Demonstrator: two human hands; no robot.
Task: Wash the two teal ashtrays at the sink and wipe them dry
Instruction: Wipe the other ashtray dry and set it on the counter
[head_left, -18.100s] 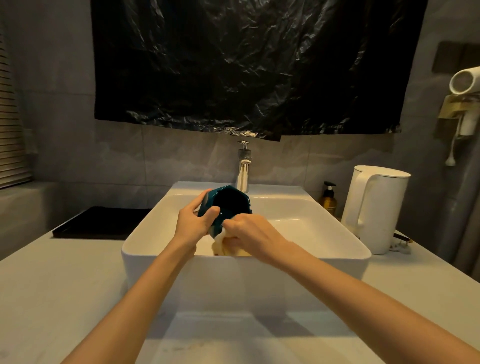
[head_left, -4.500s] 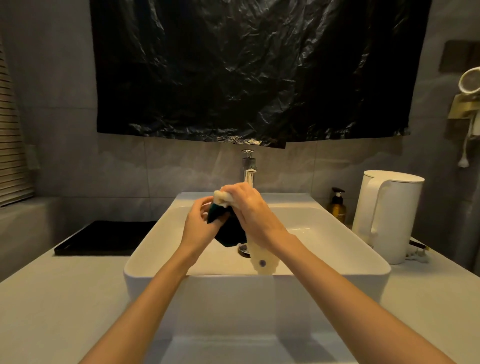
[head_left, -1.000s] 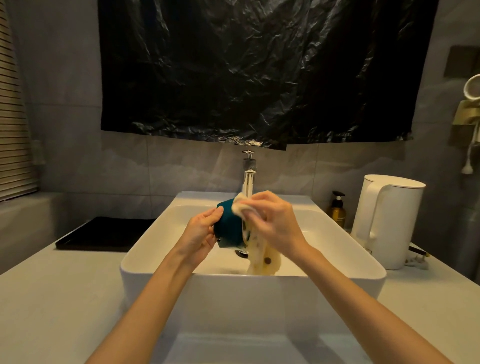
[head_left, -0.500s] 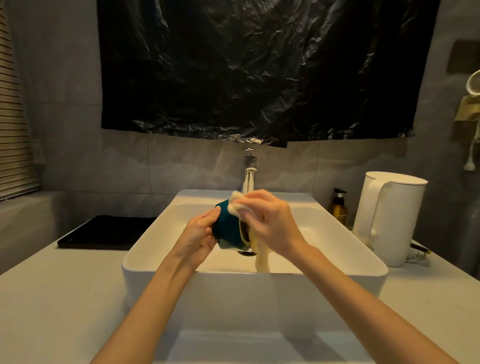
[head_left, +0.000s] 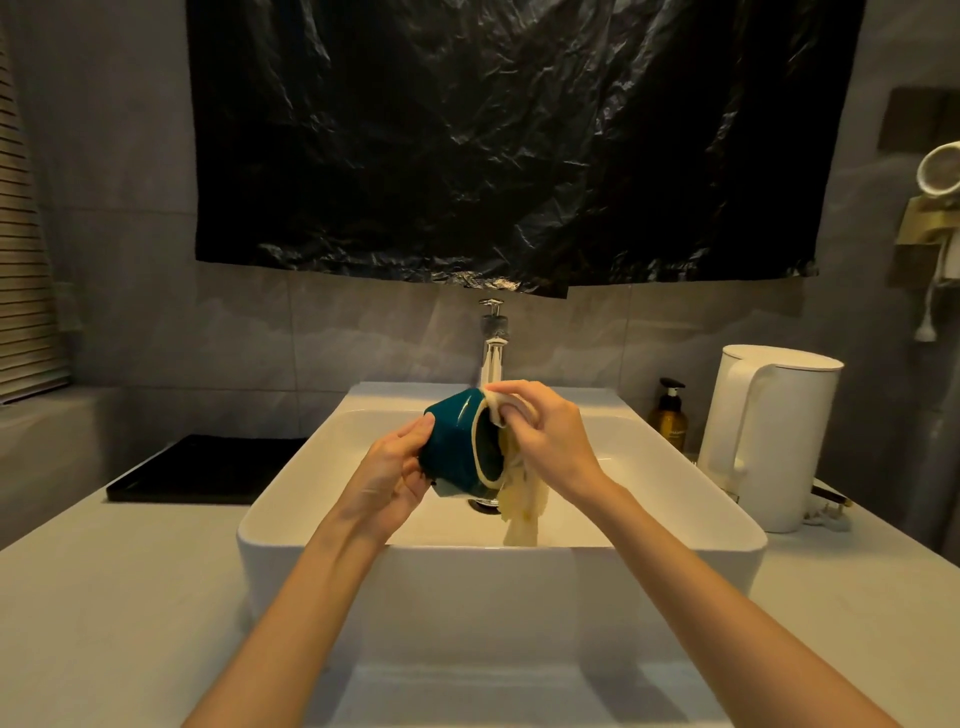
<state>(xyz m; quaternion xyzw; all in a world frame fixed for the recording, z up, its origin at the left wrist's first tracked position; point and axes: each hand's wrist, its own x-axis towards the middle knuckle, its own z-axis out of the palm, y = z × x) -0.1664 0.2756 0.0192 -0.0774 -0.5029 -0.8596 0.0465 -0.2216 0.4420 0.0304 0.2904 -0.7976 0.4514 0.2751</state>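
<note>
Sink (head_left: 493, 587): left hand (head_left: 395, 467) grips ashtray (head_left: 452, 441); right hand (head_left: 550, 441) pinches cloth (head_left: 522, 504); bottle (head_left: 670, 421) label illegible.

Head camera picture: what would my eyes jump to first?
Probably the teal ashtray, tipped on its side over the white sink: the left hand grips it while the right hand presses a pale yellow cloth against its rim. Above, a big crinkly black plastic sheet hangs over the tap. A white kettle stands right of the sink.
</note>
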